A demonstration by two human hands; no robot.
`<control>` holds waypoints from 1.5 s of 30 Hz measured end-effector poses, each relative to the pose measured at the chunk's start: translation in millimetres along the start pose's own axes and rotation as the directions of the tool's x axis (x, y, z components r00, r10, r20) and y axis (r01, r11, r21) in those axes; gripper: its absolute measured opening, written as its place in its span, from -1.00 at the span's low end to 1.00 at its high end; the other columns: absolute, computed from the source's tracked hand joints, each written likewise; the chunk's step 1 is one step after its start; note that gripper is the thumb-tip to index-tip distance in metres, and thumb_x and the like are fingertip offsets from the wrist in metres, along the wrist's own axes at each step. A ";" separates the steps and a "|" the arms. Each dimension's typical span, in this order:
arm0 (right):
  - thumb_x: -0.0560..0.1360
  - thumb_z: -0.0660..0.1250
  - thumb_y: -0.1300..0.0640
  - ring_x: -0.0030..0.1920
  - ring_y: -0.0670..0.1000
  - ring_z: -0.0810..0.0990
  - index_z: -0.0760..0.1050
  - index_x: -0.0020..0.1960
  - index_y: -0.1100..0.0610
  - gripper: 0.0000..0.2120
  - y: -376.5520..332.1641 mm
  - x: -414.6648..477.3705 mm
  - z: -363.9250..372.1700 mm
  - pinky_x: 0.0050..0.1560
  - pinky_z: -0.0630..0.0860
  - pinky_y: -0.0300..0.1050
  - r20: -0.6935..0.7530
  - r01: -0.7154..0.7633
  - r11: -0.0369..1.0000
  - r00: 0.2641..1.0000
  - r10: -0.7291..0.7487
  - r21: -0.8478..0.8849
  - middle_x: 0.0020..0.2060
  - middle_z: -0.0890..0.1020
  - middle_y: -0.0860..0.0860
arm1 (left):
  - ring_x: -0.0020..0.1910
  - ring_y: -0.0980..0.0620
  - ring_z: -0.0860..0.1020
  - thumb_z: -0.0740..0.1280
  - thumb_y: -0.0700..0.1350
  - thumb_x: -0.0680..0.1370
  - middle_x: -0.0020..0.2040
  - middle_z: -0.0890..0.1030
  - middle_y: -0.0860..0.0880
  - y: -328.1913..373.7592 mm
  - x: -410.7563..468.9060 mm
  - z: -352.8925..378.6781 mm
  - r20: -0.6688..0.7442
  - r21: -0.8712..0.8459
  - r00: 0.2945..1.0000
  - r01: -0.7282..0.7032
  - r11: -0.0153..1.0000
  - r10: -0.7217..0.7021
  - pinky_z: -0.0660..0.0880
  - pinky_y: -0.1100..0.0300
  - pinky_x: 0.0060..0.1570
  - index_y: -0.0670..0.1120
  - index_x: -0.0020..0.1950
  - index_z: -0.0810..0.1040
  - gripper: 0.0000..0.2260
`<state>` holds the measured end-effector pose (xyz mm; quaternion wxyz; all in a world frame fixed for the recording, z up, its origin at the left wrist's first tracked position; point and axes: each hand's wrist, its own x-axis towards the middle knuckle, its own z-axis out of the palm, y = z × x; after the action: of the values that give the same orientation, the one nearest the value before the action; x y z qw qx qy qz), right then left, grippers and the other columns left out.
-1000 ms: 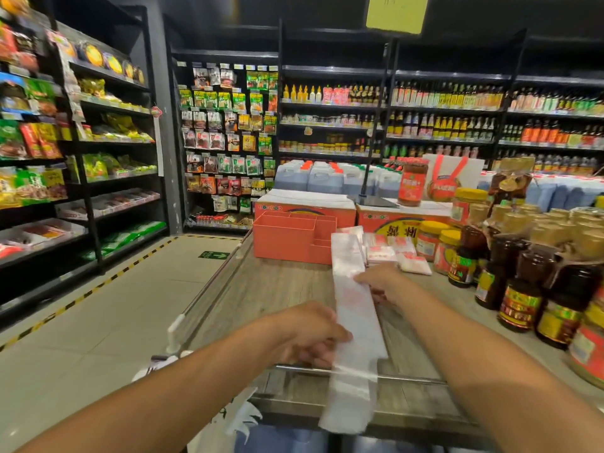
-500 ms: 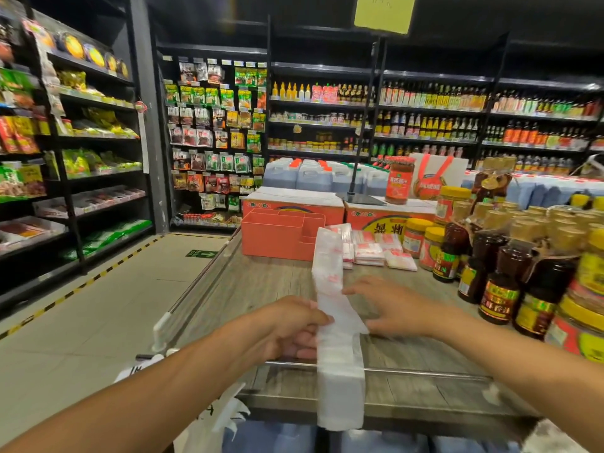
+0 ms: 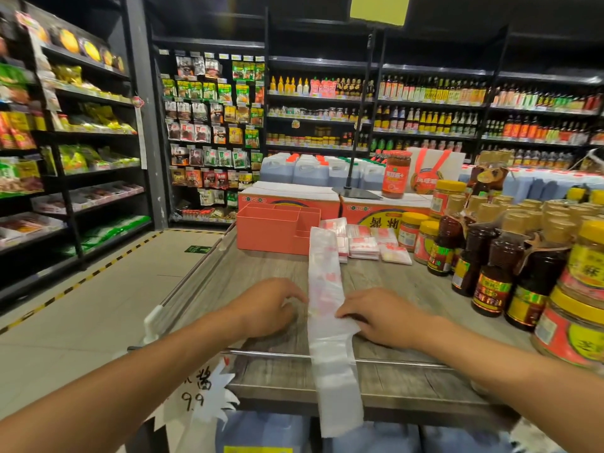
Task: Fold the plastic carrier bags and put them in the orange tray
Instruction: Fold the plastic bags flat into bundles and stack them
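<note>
Left hand (image 3: 268, 305) now beside bag (image 3: 327, 282) (long strip)

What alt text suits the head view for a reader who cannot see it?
A left hand and right hand touch opposite edges of a long folded plastic bag on a wooden table, its near end hanging over the front. Nearby are an orange tray, folded bags and sauce bottles.
</note>
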<state>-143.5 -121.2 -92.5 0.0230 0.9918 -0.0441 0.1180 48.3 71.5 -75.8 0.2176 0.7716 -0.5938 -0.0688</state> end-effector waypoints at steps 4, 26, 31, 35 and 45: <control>0.57 0.28 0.08 -0.01 -0.12 0.64 0.68 0.16 -0.10 -0.74 -0.2 0.4 -0.6 0.02 0.57 -0.07 0.024 -0.015 0.997 1.000 0.014 0.078 -0.01 0.72 -0.15 | 0.23 0.15 0.53 0.30 -0.23 0.56 0.26 0.63 0.12 -4.8 11.2 11.0 0.141 0.099 0.967 -0.227 0.969 0.212 0.41 0.23 0.34 0.06 0.29 0.66 -0.64; 0.63 0.25 -0.08 -0.31 0.03 0.58 0.60 -0.25 0.06 -0.63 2.5 6.7 5.9 -0.20 0.48 0.01 -0.045 -0.316 0.877 0.934 0.355 0.363 -0.34 0.64 0.02 | 0.12 -0.03 0.62 0.43 0.01 0.56 0.17 0.67 0.00 -7.5 45.9 12.8 0.012 -0.039 0.997 -0.071 0.997 0.071 0.55 -0.01 0.17 0.06 0.42 0.46 -0.57; 0.62 0.17 -0.17 -0.32 0.03 0.58 0.57 -0.27 0.12 -0.53 4.8 11.9 3.8 -0.21 0.47 -0.03 -0.033 -0.344 0.856 0.922 0.385 0.385 -0.34 0.64 0.07 | -0.11 0.04 0.65 0.46 -0.06 0.53 -0.12 0.70 0.04 -9.2 49.4 22.8 -0.020 -0.178 0.999 0.027 0.984 -0.031 0.59 0.05 0.01 -0.01 0.32 0.42 -0.59; 0.68 0.22 -0.02 -0.35 -0.16 0.61 0.62 -0.23 0.13 -0.60 7.1 19.9 0.1 -0.25 0.41 -0.27 0.035 -0.410 0.820 0.900 0.434 0.400 -0.35 0.69 -0.02 | -0.11 0.03 0.66 0.51 -0.07 0.50 -0.12 0.71 0.00 -8.0 52.7 27.0 0.013 -0.281 0.994 0.107 0.954 -0.108 0.59 0.07 -0.03 0.01 0.31 0.36 -0.53; 0.64 0.27 0.10 -0.33 -0.04 0.69 0.54 -0.33 0.14 -0.63 14.7 41.8 -0.4 -0.23 0.51 -0.19 0.171 -0.529 0.736 0.844 0.508 0.422 -0.42 0.68 0.01 | -0.01 0.00 0.67 0.56 -0.01 0.48 0.00 0.70 -0.04 -9.6 55.2 24.6 0.047 -0.329 0.981 0.194 0.924 -0.189 0.59 -0.02 0.14 -0.02 0.42 0.34 -0.39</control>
<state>-104.5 -139.3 -81.7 -0.2436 0.9195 -0.2902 0.1047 63.6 14.9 -93.5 0.3324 0.7774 -0.4973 -0.1946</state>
